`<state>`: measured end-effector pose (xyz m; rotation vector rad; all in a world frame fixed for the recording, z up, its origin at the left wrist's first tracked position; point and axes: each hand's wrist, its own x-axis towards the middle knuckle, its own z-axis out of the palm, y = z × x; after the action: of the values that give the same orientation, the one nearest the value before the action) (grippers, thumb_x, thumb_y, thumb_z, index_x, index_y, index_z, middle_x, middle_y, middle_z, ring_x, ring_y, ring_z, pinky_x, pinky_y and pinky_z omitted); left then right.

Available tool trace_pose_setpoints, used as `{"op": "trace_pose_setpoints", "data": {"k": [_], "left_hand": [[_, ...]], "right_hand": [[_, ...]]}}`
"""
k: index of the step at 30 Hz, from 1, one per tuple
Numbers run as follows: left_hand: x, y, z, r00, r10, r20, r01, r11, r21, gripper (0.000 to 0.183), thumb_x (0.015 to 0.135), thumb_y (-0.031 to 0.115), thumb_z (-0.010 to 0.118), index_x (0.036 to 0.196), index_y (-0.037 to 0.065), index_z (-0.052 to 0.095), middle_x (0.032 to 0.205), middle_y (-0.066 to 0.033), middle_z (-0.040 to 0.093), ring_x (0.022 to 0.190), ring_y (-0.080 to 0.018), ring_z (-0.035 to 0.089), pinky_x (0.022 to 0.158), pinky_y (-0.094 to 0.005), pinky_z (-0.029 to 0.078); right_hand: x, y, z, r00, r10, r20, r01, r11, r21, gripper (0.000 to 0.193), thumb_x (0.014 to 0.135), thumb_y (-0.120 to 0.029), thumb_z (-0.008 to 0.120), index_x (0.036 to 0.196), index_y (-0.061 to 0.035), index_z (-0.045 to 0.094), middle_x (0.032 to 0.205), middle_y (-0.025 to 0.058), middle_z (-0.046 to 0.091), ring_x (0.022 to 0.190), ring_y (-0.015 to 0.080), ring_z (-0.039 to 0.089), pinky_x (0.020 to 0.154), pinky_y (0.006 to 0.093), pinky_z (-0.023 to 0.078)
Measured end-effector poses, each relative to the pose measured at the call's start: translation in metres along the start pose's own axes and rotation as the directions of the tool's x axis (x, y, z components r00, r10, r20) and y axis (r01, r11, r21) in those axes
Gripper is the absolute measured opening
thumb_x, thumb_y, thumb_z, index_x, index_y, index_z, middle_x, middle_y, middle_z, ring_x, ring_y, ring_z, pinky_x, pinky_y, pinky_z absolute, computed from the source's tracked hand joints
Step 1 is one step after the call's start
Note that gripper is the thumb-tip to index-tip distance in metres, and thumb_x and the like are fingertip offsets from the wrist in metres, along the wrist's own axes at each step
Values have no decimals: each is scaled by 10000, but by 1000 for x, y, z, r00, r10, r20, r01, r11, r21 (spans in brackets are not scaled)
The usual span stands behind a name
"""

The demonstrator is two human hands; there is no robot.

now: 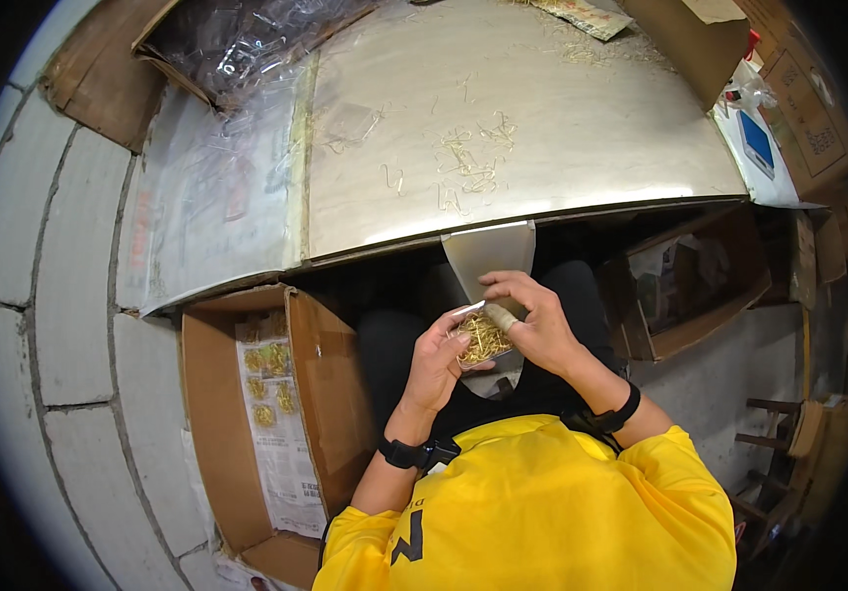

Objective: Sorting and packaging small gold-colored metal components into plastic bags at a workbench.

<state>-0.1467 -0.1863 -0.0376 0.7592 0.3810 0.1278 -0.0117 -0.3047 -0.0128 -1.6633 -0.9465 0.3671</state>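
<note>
Golden wire hooks (485,338) fill a clear box (491,359) held just in front of the yellow shirt (542,492). The left hand (437,357) is clamped around it, fingers underneath, apparently to prevent spilling. On the right hand (544,330), thumb and forefinger stand apart, the wrapped thumb at the box's rim, perhaps steadying it. Beyond, a pale chute (491,251) meets the table (591,158), near loose hooks (463,156). At left, filled packs (273,359) lie on newspaper (284,463) in a carton (326,384), presumably kept clean.

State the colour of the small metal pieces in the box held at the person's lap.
Gold-coloured: the metal pieces show best in the head view.
</note>
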Motion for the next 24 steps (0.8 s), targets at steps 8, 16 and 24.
{"op": "trace_pose_setpoints", "data": {"k": [8, 16, 24], "left_hand": [[-5, 8, 4, 997, 14, -76, -19, 998, -63, 338, 933, 138, 487, 1225, -33, 477, 1067, -146, 609, 888, -226, 664, 660, -348, 610], [-12, -33, -65, 900, -64, -432, 123, 986, 110, 206, 935, 158, 541, 1061, 7, 603, 898, -96, 666, 676, -152, 663, 452, -246, 533], [44, -84, -66, 924, -260, -279, 271, 962, 2, 290, 957, 225, 488, 1129, 2, 557, 915, -84, 658, 700, -169, 668, 497, -274, 562]], "right_hand": [[11, -9, 7, 992, -84, 89, 95, 987, -128, 336, 759, -35, 687, 1086, -23, 609, 1115, 164, 618, 1047, 342, 587, 877, 370, 490], [101, -24, -6, 958, -245, 150, 280, 675, -683, 466, 848, -180, 612, 1290, -91, 496, 1396, 144, 428, 1314, 371, 364, 1030, 439, 380], [55, -3, -11, 940, -263, 215, 340, 699, -629, 436, 803, -84, 579, 1228, 1, 525, 1342, 166, 483, 1298, 337, 406, 1068, 434, 343]]}}
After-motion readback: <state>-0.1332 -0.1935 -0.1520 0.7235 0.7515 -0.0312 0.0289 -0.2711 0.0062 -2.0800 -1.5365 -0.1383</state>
